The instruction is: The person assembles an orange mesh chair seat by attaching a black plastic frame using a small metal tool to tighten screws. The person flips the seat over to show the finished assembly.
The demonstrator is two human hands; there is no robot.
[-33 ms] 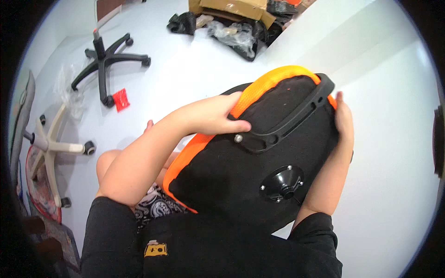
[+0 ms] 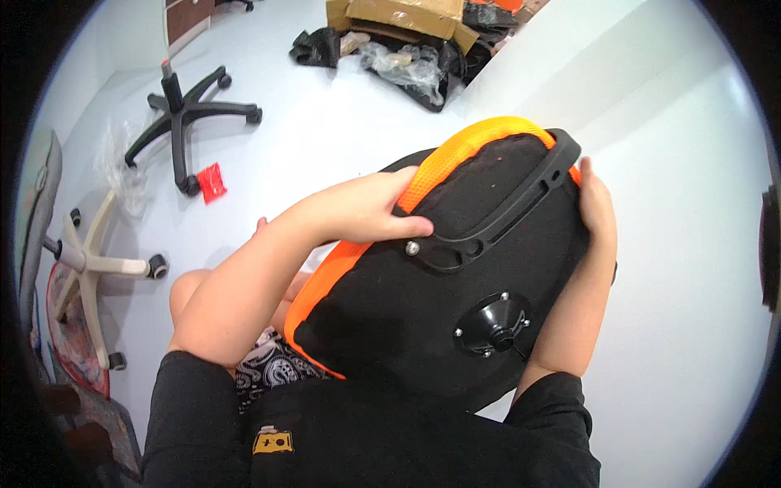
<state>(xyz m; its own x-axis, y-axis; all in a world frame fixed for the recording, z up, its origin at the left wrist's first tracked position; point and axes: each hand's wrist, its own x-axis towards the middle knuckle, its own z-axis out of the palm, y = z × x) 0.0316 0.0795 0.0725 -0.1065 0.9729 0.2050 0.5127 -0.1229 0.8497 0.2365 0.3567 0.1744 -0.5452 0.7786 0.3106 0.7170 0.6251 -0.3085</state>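
A chair seat (image 2: 390,313) is held tilted in front of my body, its black underside facing me. Its edge is padded in orange mesh. Across the upper part runs a black curved armrest (image 2: 517,203), bolted on near my left thumb. Lower down on the underside is a round black base with several screws and a central stem (image 2: 500,329). My left hand (image 2: 390,203) grips the seat's upper left edge, thumb over the front by the bolt. At the right edge my right hand (image 2: 598,207) holds the seat, thumb pointing up, its other fingers hidden behind.
On the floor to the left stand a black five-star chair base (image 2: 183,110) and a white one (image 2: 102,264) with casters. A red packet (image 2: 211,183) lies near the black base. Farther back are a cardboard box (image 2: 403,18) and plastic wrapping (image 2: 407,69). A white wall (image 2: 618,73) rises at the right.
The whole view has shifted very slightly. Both hands keep the same hold on the chair seat, which stays in nearly the same pose.
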